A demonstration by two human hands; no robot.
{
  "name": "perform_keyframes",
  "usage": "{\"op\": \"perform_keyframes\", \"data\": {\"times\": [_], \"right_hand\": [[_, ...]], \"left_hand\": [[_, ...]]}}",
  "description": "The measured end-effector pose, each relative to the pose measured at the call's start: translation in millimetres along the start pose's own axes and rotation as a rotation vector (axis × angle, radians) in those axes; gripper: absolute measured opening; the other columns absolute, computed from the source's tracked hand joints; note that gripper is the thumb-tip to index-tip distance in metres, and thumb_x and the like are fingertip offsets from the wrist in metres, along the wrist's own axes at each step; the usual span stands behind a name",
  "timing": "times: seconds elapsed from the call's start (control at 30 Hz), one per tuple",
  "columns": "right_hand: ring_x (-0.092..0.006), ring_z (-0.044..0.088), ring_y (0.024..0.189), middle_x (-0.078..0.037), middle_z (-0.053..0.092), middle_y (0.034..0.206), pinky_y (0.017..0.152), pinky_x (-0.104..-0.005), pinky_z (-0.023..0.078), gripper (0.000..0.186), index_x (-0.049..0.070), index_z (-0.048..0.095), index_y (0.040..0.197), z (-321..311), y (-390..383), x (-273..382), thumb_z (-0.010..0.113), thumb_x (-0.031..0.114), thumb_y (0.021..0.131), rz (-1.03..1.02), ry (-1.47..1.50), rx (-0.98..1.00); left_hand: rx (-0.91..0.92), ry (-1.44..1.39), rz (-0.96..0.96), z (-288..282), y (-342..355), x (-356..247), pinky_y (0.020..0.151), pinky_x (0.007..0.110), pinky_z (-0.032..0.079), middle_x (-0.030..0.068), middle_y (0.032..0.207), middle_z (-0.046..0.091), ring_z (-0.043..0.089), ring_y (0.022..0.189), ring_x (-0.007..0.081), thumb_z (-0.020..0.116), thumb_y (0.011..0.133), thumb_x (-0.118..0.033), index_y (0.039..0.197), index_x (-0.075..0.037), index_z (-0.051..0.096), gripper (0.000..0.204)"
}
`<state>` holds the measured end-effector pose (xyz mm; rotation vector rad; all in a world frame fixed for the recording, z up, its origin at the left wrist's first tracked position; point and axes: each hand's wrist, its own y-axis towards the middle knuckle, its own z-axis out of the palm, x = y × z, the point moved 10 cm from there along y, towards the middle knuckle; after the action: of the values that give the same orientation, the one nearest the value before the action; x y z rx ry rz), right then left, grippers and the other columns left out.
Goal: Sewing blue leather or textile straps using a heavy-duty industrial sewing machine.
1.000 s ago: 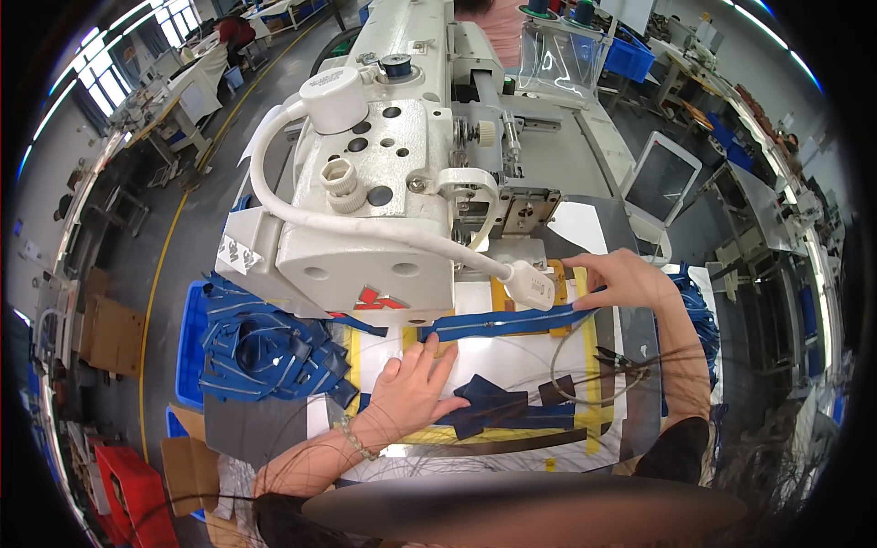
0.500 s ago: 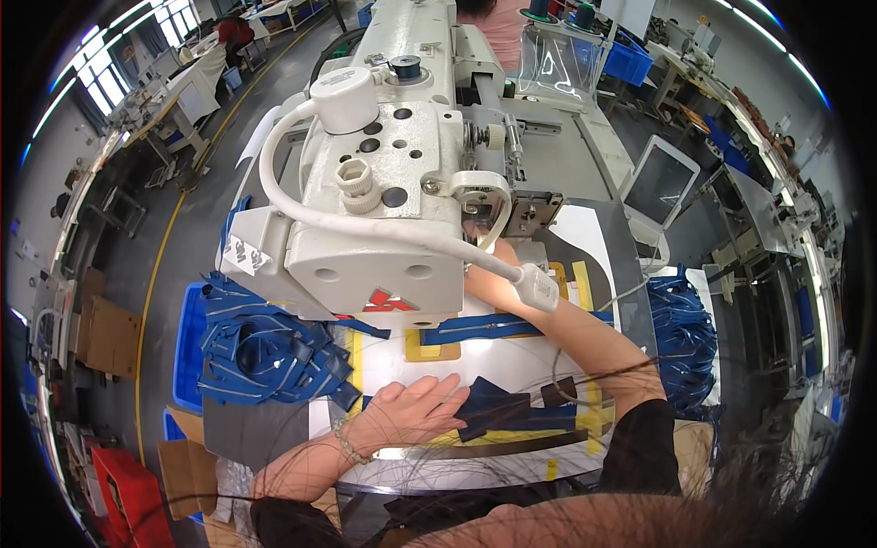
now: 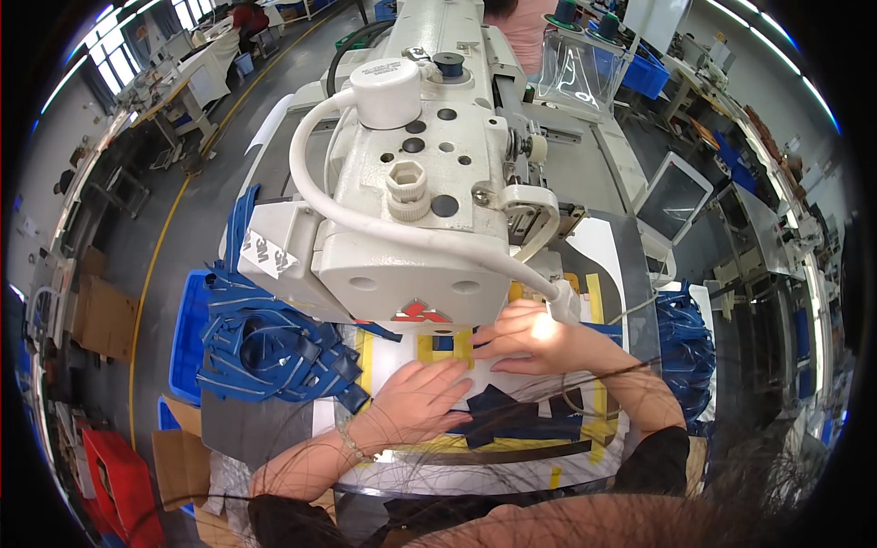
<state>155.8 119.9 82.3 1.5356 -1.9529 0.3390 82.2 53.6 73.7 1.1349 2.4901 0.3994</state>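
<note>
Under the white head of a sewing machine (image 3: pixel 416 256) lies a small yellow-edged frame (image 3: pixel 464 352), with a bit of blue material showing in its window. My left hand (image 3: pixel 416 399) rests flat, fingers stretched, its tips at the frame's near edge. From the right, my right hand (image 3: pixel 530 338) reaches to the frame's right side with extended fingers, palm down; whether it pins anything beneath is hidden. A blue zipper strip (image 3: pixel 598 334) runs out to the right behind my right wrist. Just nearer than both hands lie dark blue fabric pieces (image 3: pixel 516 418) on the white work plate.
A heap of blue zipper strips (image 3: pixel 274 352) sits at the left above a blue bin (image 3: pixel 189 342). Another blue bundle (image 3: pixel 685 342) hangs at the right. A white-framed screen (image 3: pixel 673 196) stands far right. A white cable loops across the machine head. Beyond it is another person's pink clothing (image 3: pixel 514 41).
My right hand has come back from beneath the machine head to the yellow frame. My left hand has moved slightly, its fingers now at the frame. The whole view has shifted a little.
</note>
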Motion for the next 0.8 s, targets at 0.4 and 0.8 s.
{"op": "perform_keyframes", "data": {"times": [0.4,0.8], "right_hand": [[-0.0249,0.06,0.098,-0.006,0.061,0.114,0.081,-0.036,0.048,0.032,0.012,0.063,0.109,26.9,-35.6,-31.5,0.059,0.007,0.078,0.162,-0.44,-0.209],[-0.0211,0.058,0.104,-0.007,0.061,0.113,0.081,-0.0342,0.043,0.037,0.007,0.061,0.109,46.9,-43.4,-48.8,0.061,0.008,0.072,0.162,-0.293,-0.239]], "left_hand": [[0.183,0.001,0.028,29.5,-2.4,-5.4,0.098,0.042,0.038,0.0211,0.126,0.05,0.048,0.119,0.0311,0.063,0.076,-0.05,0.115,0.001,0.055,0.065],[0.215,-0.082,-0.009,22.7,1.6,-4.0,0.099,0.035,0.036,0.0156,0.12,0.053,0.046,0.116,0.0258,0.054,0.084,-0.05,0.112,0.005,0.057,0.061]]}}
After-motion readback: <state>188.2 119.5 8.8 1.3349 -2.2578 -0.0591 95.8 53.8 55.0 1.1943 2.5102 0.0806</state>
